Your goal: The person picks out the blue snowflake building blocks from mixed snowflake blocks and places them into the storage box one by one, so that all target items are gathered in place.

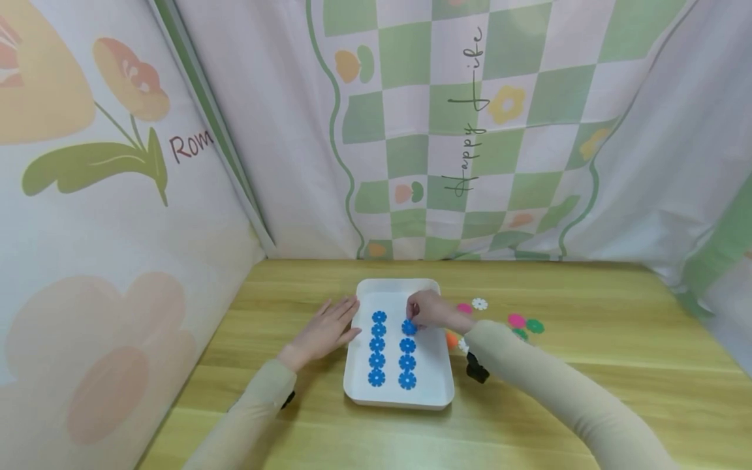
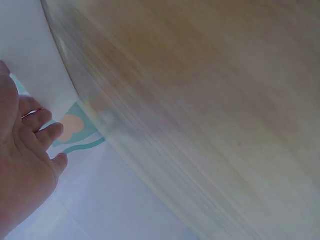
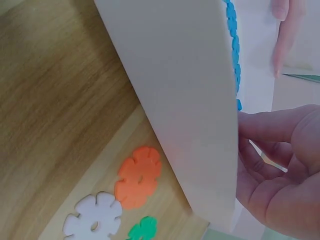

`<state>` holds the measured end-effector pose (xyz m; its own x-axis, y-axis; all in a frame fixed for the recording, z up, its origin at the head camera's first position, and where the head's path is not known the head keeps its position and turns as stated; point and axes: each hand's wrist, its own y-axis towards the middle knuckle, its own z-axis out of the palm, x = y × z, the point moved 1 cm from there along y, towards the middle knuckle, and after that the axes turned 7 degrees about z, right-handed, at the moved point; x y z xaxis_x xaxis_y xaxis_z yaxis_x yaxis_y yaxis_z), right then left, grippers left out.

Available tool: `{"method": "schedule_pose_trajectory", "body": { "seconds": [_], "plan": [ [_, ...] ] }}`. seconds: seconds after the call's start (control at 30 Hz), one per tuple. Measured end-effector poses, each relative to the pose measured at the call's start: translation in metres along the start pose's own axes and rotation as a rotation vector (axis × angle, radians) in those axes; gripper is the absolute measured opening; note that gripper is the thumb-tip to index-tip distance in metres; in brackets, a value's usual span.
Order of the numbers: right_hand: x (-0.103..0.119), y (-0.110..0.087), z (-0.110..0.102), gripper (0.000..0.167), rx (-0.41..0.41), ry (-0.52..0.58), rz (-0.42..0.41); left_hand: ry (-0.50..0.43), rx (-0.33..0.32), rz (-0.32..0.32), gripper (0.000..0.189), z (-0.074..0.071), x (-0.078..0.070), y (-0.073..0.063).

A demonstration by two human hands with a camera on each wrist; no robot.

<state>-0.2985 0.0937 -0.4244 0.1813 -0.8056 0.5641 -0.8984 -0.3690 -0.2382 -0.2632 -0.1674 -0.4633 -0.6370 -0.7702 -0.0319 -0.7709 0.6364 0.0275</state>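
Note:
A white tray (image 1: 390, 398) stands on the wooden table, with blue snowflake-shaped plastic discs (image 1: 376, 361) laid in two columns in it. My right hand (image 1: 429, 309) reaches over the tray's right side and pinches a blue snowflake disc (image 1: 408, 328) at the far end of the right column. In the right wrist view the tray wall (image 3: 185, 100) hides the fingertips of the right hand (image 3: 280, 160). Fingers extended, my left hand (image 1: 324, 331) touches the tray's left rim. The left wrist view shows that hand (image 2: 30, 150) beside the tray wall.
Loose snowflake discs lie right of the tray: an orange disc (image 3: 138, 177), a white disc (image 3: 94, 217), a green disc (image 1: 534, 326) and a pink disc (image 1: 517, 320) among them. Patterned curtains (image 1: 446, 130) hang behind the table and along its left.

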Motion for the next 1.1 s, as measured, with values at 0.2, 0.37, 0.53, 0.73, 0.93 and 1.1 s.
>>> {"method": "schedule_pose_trajectory", "body": {
  "seconds": [0.2, 0.37, 0.53, 0.73, 0.93, 1.1],
  "plan": [
    [0.000, 0.002, 0.004, 0.005, 0.007, -0.014, 0.011, -0.005, -0.006, -0.001, 0.067, 0.000, 0.000, 0.000],
    [-0.002, 0.004, 0.006, 0.004, 0.020, -0.024, 0.029, -0.002, -0.003, -0.002, 0.067, 0.000, 0.000, 0.000],
    [-0.002, 0.005, 0.007, 0.004, 0.016, -0.044, 0.029, 0.001, 0.001, -0.003, 0.067, 0.000, 0.000, 0.000],
    [-0.001, 0.004, 0.002, 0.005, -0.024, -0.057, -0.017, -0.006, -0.015, 0.009, 0.066, -0.002, -0.001, 0.000],
    [-0.002, -0.003, -0.015, 0.009, -0.030, 0.026, -0.066, -0.012, -0.013, 0.010, 0.066, -0.001, -0.001, 0.000],
    [-0.009, -0.013, -0.035, 0.012, -0.028, 0.075, -0.075, -0.002, -0.019, 0.005, 0.066, 0.001, 0.000, 0.001]
  ]
}}
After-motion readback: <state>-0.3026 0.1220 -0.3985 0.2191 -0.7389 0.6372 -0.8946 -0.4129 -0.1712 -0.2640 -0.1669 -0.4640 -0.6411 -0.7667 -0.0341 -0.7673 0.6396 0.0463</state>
